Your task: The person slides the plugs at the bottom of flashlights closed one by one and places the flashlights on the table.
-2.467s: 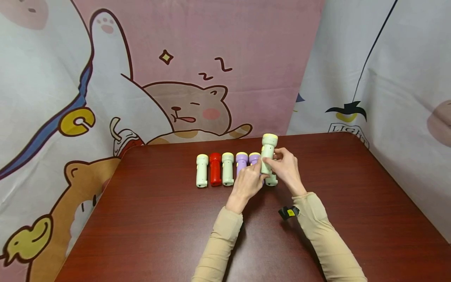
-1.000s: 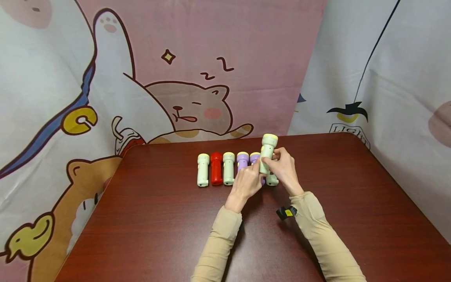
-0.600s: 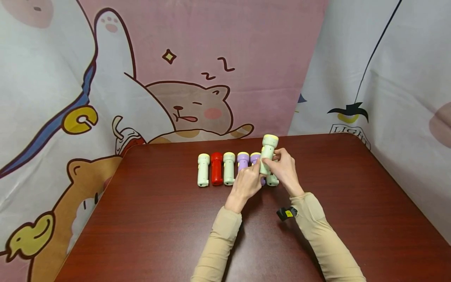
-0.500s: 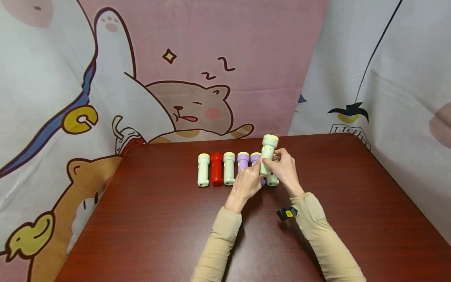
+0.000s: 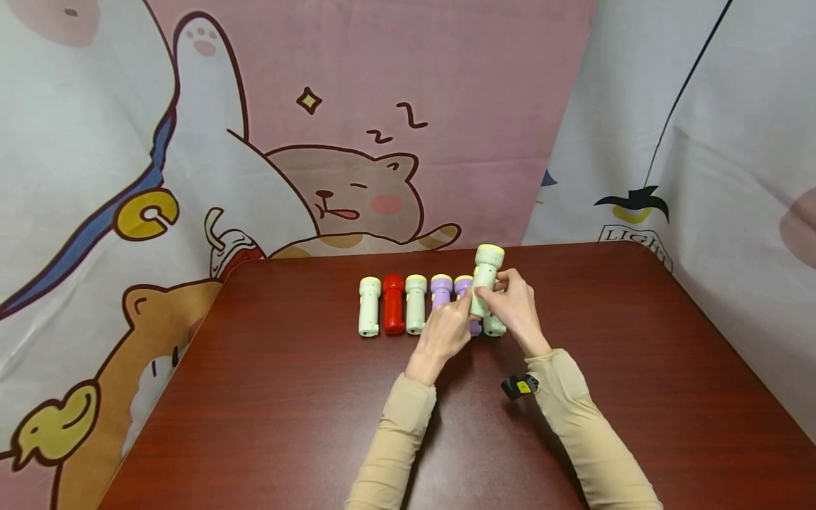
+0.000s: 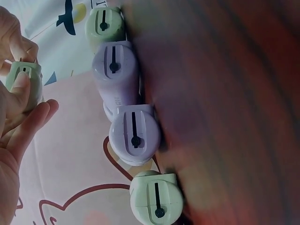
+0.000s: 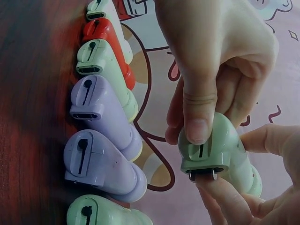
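A pale green flashlight (image 5: pixel 486 273) with a yellow rim is held above the right end of a row of flashlights, head end up and away. My right hand (image 5: pixel 516 304) grips its body from the right. My left hand (image 5: pixel 444 331) holds the tail end, its thumb pressed on the slotted slider (image 7: pixel 201 149) in the right wrist view. Two metal prongs (image 7: pixel 214 174) stick out of the tail there, a right finger right against them. Under the hands lie a purple flashlight (image 5: pixel 464 285) and a pale green flashlight (image 5: pixel 494 326), both partly hidden.
Leftward the row continues with another purple flashlight (image 5: pixel 440 289), a pale green flashlight (image 5: pixel 416 304), a red flashlight (image 5: pixel 394 304) and a pale green flashlight (image 5: pixel 369 306). All lie on the dark red-brown table (image 5: pixel 306 411). A cartoon-printed cloth (image 5: pixel 491 106) hangs behind its far edge.
My left thumb, showing at the flashlight's lower end in the oldest head frame, is now mostly out of sight there. Both hands and the flashlight stay almost in place; the head view shifts slightly.
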`<state>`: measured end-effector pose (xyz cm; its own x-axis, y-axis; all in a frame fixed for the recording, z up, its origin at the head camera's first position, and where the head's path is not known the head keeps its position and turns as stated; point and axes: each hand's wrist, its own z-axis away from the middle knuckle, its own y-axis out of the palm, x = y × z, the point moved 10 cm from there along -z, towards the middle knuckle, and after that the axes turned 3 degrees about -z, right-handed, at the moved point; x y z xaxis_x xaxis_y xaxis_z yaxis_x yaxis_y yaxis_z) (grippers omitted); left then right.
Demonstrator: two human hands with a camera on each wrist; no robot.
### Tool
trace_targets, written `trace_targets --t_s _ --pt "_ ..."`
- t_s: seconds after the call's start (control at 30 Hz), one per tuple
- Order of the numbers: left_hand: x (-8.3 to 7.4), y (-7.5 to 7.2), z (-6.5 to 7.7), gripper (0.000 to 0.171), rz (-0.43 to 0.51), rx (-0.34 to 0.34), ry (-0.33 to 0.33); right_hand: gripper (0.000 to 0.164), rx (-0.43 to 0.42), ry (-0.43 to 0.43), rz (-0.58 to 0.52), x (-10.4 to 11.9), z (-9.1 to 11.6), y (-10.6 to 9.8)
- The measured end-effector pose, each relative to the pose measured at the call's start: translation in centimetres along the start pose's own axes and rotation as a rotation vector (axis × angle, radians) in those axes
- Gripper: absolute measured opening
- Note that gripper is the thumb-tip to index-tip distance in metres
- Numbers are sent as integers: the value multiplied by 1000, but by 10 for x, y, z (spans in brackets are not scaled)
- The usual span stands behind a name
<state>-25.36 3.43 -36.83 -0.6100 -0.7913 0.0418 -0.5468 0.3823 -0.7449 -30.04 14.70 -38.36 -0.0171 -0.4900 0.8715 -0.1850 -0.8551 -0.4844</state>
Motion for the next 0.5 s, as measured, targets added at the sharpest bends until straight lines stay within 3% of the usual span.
trace_targets --t_s 0.5 --pt "1 2 1 46 20 57 3 46 14 20 -38 -2 3 0"
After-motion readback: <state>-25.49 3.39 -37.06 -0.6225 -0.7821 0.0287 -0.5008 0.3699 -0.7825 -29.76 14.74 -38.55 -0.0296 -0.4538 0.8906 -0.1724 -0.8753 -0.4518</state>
